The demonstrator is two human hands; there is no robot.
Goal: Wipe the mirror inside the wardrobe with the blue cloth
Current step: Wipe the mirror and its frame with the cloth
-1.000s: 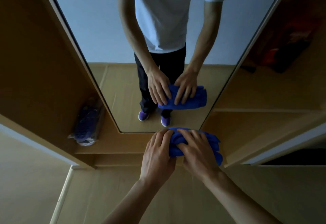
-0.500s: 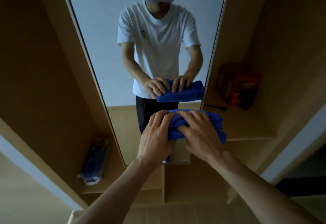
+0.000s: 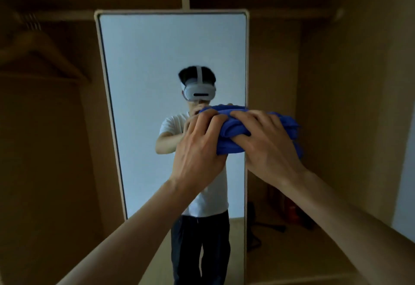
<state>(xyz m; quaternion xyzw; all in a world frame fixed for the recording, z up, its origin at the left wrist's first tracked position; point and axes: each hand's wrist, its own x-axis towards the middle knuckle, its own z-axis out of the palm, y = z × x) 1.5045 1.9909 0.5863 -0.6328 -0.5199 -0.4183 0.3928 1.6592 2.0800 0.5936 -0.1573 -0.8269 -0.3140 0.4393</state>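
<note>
Blue cloth (image 3: 233,136) bunched under both hands' curled fingers (image 3: 211,123), against the mirror's (image 3: 157,60) right edge.

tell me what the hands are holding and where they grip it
Both hold the bunched blue cloth: the left hand grips its left end, the right hand its middle and right part, fingers curled over the top.

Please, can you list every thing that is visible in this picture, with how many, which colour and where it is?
mirror: one, pale frame, upright in the wardrobe's middle
cloth: one, blue, bunched at the mirror's right edge
hangers: several, wooden, upper left
dark and red things: unclear, low on the right
wardrobe: one, tan wood, all around
left hand: one, gripping the cloth
right hand: one, gripping the cloth
</note>
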